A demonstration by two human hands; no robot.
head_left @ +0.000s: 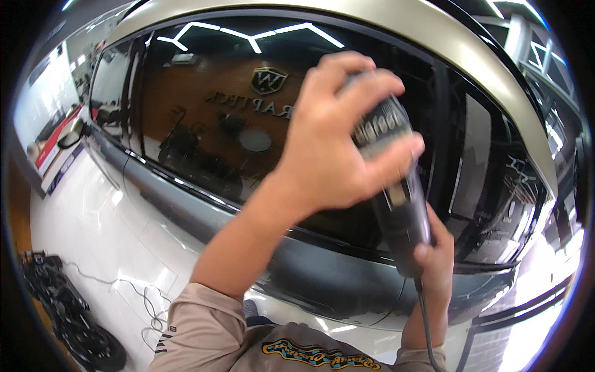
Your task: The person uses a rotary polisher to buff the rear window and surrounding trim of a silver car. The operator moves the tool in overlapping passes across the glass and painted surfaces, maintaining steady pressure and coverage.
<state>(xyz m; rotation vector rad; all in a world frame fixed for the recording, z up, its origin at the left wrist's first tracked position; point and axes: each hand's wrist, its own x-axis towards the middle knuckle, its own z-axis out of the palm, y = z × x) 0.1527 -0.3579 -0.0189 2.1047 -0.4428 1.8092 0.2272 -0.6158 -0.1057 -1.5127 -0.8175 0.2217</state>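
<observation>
A corded power polisher (401, 226) with a black body is held up against or just before the dark side window (204, 136) of a car; I cannot tell whether it touches the glass. My left hand (347, 133) wraps over the polisher's head, fingers curled round its top and thumb along the near side. Round the rear grip, where the cord (426, 322) comes out, closes my right hand (439, 248). The working face of the tool is hidden behind its head and my left hand. Slight blur smears hand and tool.
The car has a gold roof edge (396, 12), a grey lower door panel (186, 211) and a side mirror (71, 133) at the left. On the pale tiled floor lie a loose cable (149, 304) and, lower left, a black motorcycle-like object (77, 319).
</observation>
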